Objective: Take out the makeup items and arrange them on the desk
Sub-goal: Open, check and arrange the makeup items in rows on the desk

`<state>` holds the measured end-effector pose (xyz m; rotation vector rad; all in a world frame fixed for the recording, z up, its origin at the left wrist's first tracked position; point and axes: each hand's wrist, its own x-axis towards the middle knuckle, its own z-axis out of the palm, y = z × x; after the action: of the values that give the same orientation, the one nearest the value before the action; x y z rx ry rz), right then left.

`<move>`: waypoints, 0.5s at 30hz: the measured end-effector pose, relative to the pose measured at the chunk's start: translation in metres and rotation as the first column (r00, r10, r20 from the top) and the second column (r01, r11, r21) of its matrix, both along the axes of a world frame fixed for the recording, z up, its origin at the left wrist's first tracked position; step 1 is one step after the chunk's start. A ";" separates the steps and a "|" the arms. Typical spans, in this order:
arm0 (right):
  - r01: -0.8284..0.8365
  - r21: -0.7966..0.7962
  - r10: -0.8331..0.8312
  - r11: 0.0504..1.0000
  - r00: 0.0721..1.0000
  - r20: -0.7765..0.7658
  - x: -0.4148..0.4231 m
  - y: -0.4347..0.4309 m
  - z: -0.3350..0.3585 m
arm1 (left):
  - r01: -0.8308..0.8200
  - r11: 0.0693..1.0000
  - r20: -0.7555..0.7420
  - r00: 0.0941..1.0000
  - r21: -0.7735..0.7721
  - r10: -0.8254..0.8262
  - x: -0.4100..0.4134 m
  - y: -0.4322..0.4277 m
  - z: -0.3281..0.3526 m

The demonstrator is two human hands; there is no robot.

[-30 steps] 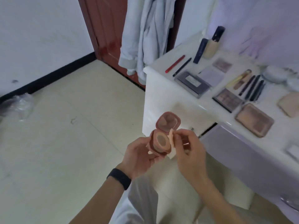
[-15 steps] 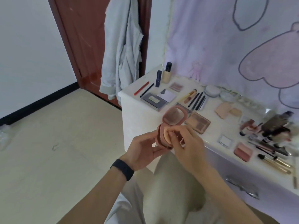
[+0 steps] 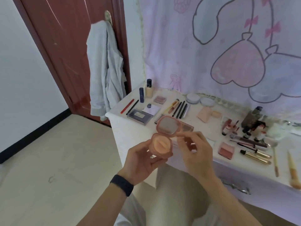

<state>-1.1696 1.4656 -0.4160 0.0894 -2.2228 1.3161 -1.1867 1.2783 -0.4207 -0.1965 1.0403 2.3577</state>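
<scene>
An open pink compact (image 3: 162, 145) is held in front of the desk's left corner, its mirrored lid (image 3: 167, 126) tipped up and a peach puff lying in its base. My left hand (image 3: 143, 162) grips the base from below and the left. My right hand (image 3: 193, 150) is just to the right of it, thumb and forefinger pinching the lid's lower right edge. The white desk (image 3: 117, 126) behind carries laid-out makeup: palettes (image 3: 140, 115), pencils (image 3: 180, 109), a foundation bottle (image 3: 149, 90), a blush (image 3: 226, 150) and gold tubes (image 3: 255, 155).
A grey garment (image 3: 105, 70) hangs on the red-brown door (image 3: 65, 51) left of the desk. Brushes (image 3: 293, 175) lie at the desk's right front edge, small bottles (image 3: 254, 124) stand behind them. A purple drawer front with a metal handle (image 3: 234, 186) is under the desk top. Beige floor (image 3: 48, 160) lies to the left.
The puff went from my right fingers into the compact's base. My right hand moved to the lid's edge. The view swung up and right, bringing more of the desk in.
</scene>
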 end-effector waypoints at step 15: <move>-0.195 -0.224 0.254 0.955 0.927 0.276 -0.005 0.075 0.029 | 0.031 0.996 -0.024 0.999 -0.086 -0.033 0.003 0.064 0.032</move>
<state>-1.1742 1.5404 -0.3874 0.0779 -2.3749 1.7689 -1.1842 1.3422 -0.3884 -0.1812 1.1493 2.2941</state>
